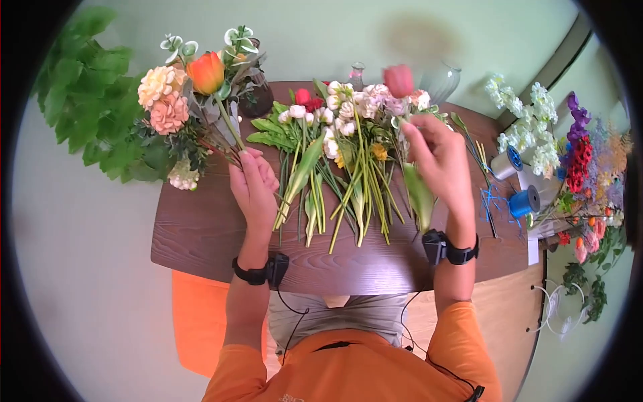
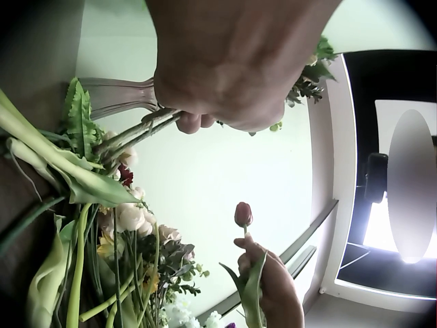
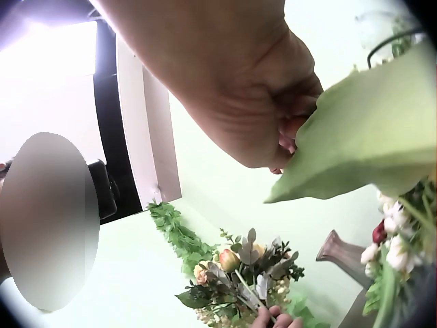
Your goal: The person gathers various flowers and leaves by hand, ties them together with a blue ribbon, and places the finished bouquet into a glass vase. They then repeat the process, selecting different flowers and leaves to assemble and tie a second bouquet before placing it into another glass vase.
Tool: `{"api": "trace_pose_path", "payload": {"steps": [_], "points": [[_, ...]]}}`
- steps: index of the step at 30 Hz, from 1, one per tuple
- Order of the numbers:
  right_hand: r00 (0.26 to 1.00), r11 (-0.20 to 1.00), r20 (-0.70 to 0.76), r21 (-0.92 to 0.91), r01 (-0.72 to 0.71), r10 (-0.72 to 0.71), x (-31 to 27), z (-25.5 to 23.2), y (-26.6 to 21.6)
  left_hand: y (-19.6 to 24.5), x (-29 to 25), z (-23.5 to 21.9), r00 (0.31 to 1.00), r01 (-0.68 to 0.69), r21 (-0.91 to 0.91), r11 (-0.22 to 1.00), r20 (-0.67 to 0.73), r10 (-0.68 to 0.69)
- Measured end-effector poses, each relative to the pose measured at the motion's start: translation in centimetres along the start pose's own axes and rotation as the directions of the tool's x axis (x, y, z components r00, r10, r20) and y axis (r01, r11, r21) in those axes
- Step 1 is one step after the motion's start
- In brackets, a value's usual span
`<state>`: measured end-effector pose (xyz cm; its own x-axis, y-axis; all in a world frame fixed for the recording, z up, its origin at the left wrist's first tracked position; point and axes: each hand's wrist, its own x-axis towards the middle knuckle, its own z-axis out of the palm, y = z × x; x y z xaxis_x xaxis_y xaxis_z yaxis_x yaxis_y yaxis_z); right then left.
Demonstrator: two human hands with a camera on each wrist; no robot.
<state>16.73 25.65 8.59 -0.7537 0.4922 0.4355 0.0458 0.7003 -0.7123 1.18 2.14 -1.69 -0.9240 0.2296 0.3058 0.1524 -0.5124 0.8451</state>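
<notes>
My left hand grips the stems of a small bouquet above the table's left part. In it are an orange tulip, peach blossoms and grey-green foliage, also visible low in the right wrist view. Raised over the right side of the table, my right hand pinches the stem of a pinkish-red tulip, its bloom upright above the fingertips. The tulip's broad green leaf hangs below that hand and covers part of the fingers in the right wrist view. Between the hands lie several loose flowers with long green stems.
A dark vase and a clear glass vase stand at the table's back. At the right edge are a blue ribbon spool and a pale spool. More colourful flowers stand beyond; leafy greenery hangs on the left.
</notes>
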Motion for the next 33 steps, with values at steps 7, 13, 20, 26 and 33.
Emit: {"api": "trace_pose_path", "payload": {"steps": [7, 13, 20, 26, 33], "points": [[0.985, 0.958, -0.118, -0.245, -0.151, 0.125, -5.8, -3.1, 10.0, -0.2, -0.3, 0.2, 0.999, 0.039, -0.048, 0.998, 0.033, -0.038], [0.970, 0.887, -0.210, -0.414, -0.204, 0.124, -6.5, -3.2, 14.2, -0.4, -0.1, 0.0, 0.999, 0.041, -0.042, 0.998, 0.019, -0.040], [0.980, 0.965, 0.121, -0.191, 0.180, -0.158, -4.4, 3.6, 3.1, 0.1, 0.3, -0.3, 0.999, 0.027, -0.067, 0.997, -0.044, -0.030], [0.680, 0.809, 0.559, -0.029, 0.587, -0.474, -2.9, 14.2, 0.1, 0.2, 0.7, -0.5, 0.998, 0.011, -0.075, 0.997, -0.068, -0.016], [0.672, 0.752, 0.625, -0.199, 0.628, -0.396, -1.0, 15.3, 0.3, 0.4, 0.9, -0.9, 0.997, -0.009, -0.083, 0.997, -0.078, 0.003]]}}
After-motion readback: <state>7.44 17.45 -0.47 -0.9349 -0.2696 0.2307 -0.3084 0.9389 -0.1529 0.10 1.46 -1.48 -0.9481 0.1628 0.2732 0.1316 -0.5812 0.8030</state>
